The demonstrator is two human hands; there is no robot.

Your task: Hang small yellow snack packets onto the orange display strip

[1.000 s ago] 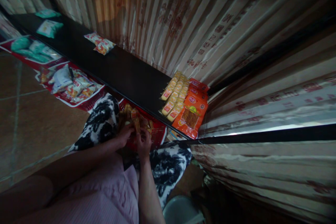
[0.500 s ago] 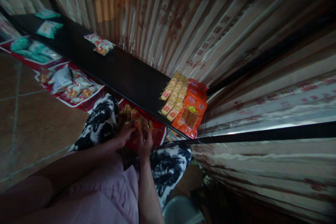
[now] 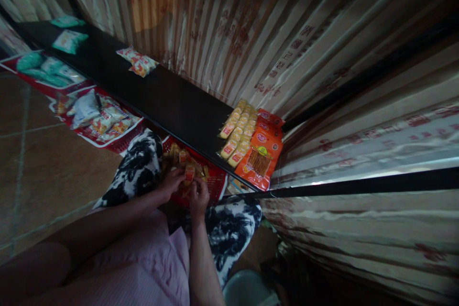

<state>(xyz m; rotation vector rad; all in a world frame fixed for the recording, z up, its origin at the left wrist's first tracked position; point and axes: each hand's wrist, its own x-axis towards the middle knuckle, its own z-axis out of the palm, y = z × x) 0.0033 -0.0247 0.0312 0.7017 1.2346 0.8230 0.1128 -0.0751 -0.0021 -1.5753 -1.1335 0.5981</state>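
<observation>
Between my legs is a red basket [image 3: 216, 185] holding several small wrapped yellow snacks. Over it, my left hand [image 3: 172, 183] is closed on the left side of a small packaged snack cake [image 3: 189, 172] with an orange label. At the lower right of that packet, my right hand [image 3: 199, 195] is closed with fingers bent in a pinch at its edge. The fingertips are dim, so their exact hold is partly hidden. Just beyond, rows of similar wrapped snack cakes [image 3: 236, 133] lie on the black shelf [image 3: 172, 100], beside orange snack bags [image 3: 263, 153].
Red-and-white chip bags [image 3: 138, 61] and green bags [image 3: 70, 41] lie farther left on the shelf. Two more red baskets with bagged snacks [image 3: 107, 119] stand along its front. Pleated printed sheeting [image 3: 201, 24] hangs behind. A bucket [image 3: 249, 289] stands at lower right.
The packet between my hands has turned slightly, showing more of its orange label. My right hand has shifted slightly down. Shelf goods stay in place.
</observation>
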